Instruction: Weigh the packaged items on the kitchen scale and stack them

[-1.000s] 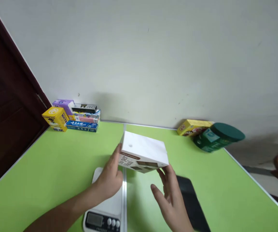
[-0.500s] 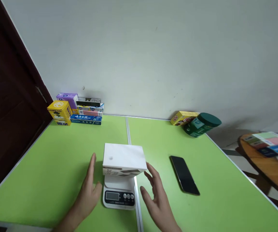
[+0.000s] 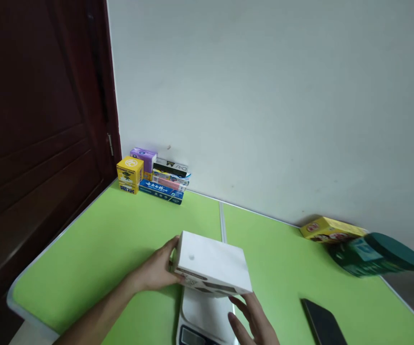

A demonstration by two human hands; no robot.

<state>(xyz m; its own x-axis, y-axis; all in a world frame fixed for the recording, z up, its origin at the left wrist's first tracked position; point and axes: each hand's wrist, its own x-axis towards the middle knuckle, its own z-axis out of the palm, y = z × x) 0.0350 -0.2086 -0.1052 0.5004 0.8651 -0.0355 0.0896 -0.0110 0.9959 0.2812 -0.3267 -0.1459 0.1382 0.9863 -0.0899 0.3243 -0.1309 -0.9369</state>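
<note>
A white box (image 3: 214, 261) with dark printing on its front side is over the rear of a white kitchen scale (image 3: 207, 311). Whether it rests on the platform or is raised I cannot tell. My left hand (image 3: 160, 268) is closed around the box's left end, fingers behind and thumb at the front. Near the box's right front corner is my right hand (image 3: 255, 318), its thumb and fingers apart and the fingertips close to or touching the box. The frame's bottom edge cuts off the scale's display.
A black phone (image 3: 324, 323) lies to the right. At the back left stand a yellow box (image 3: 130, 175), a purple pack (image 3: 144, 158), a blue carton (image 3: 161, 191) and other cartons. A yellow carton (image 3: 331, 230) and a green canister (image 3: 368, 254) are at the back right of the green table (image 3: 95, 254).
My left hand has closed on the box's left end, having been apart from it. The view has swung left and tilted, so the table's things appear shifted right and lower.
</note>
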